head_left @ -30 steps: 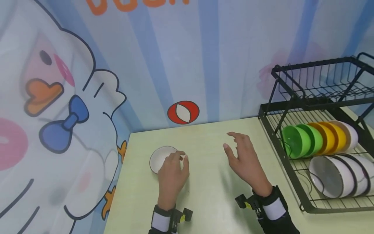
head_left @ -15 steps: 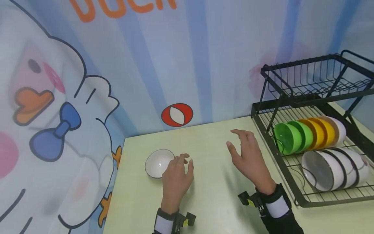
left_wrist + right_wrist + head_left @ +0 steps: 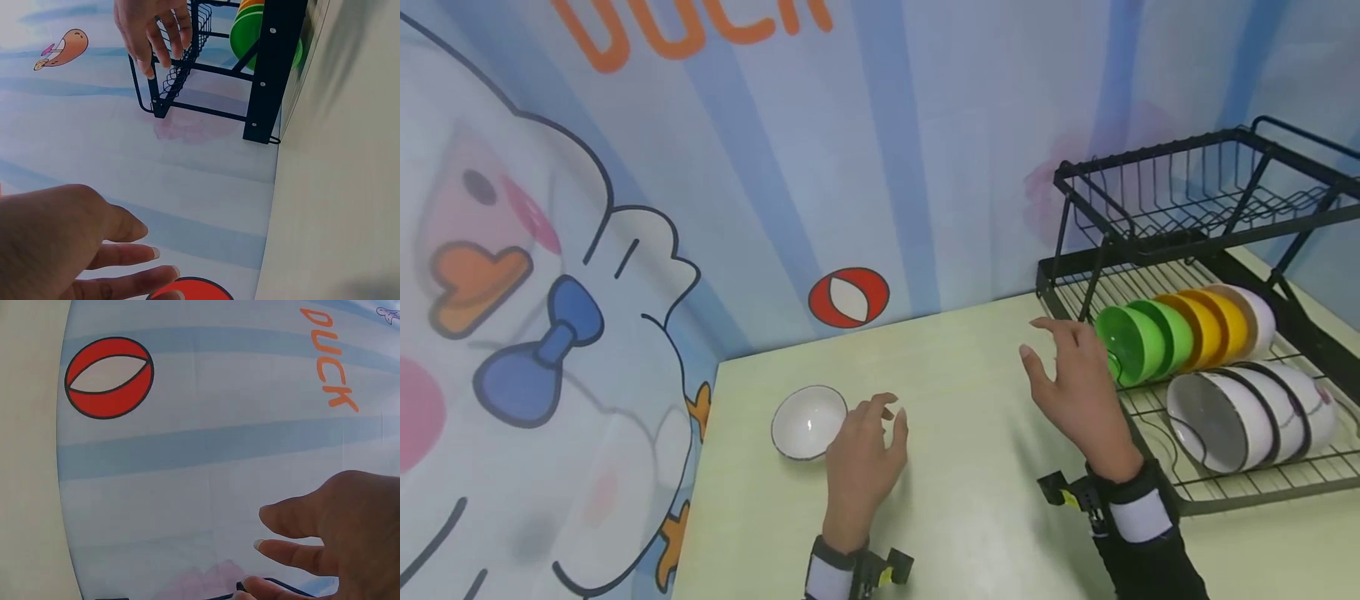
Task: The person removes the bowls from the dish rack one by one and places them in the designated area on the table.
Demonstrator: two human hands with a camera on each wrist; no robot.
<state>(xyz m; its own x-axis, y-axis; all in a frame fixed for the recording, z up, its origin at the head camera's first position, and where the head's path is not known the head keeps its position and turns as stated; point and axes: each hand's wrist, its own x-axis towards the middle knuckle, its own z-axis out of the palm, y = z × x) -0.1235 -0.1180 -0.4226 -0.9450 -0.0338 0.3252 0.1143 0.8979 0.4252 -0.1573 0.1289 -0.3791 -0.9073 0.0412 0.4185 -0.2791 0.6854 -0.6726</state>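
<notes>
A white bowl (image 3: 807,423) with a dark rim sits upright on the left part of the table. My left hand (image 3: 865,458) hovers beside it on the right, fingers loosely bent and holding nothing. In the head view this hand overlaps the bowl's right edge, and I cannot tell whether they touch. My right hand (image 3: 1081,396) hangs in the air near the left side of a black dish rack (image 3: 1255,500), with thumb and fingers apart and nothing between them. Nearest to it in the rack is a green bowl (image 3: 1126,346).
Behind the green bowls in the rack stand yellow bowls (image 3: 1223,325) and a pale one. White bowls (image 3: 1217,421) with dark rims lean in a row in front. The rack's upper wire tier (image 3: 1210,200) overhangs the back. A printed wall sheet (image 3: 955,167) borders the table (image 3: 970,517).
My right hand has moved right, toward the rack. My left hand has shifted right, uncovering more of the white bowl. The head view has turned slightly to the right.
</notes>
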